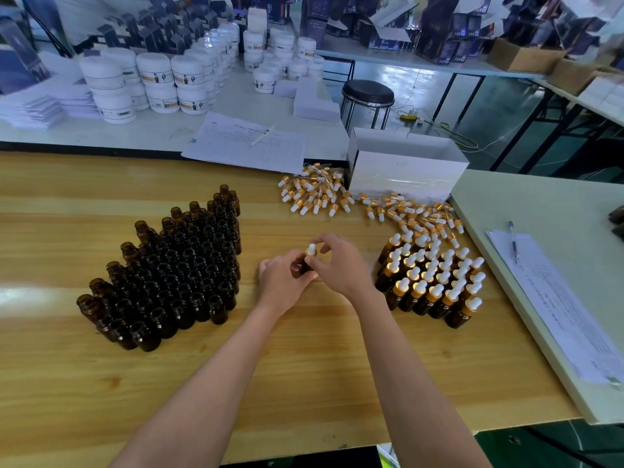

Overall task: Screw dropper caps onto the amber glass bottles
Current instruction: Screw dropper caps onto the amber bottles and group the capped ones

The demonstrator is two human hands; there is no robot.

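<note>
One amber glass bottle (305,267) sits mid-way along the bench (304,366), with the left hand (283,282) curled round its body and the right hand (337,265) pinching the dropper cap (311,248) on its neck. It is likely light, rigid, slick and breakable: grip the glass low and twist the collar, not the soft bulb.

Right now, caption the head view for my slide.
Left hand holds an amber bottle while right hand pinches its dropper cap.

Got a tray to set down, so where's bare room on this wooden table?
Bare: the near table strip in front of the open bottles and capped bottles, and the far-left stretch behind the open bottles. Crowded: far right, where loose caps spill beside the white box.
</note>
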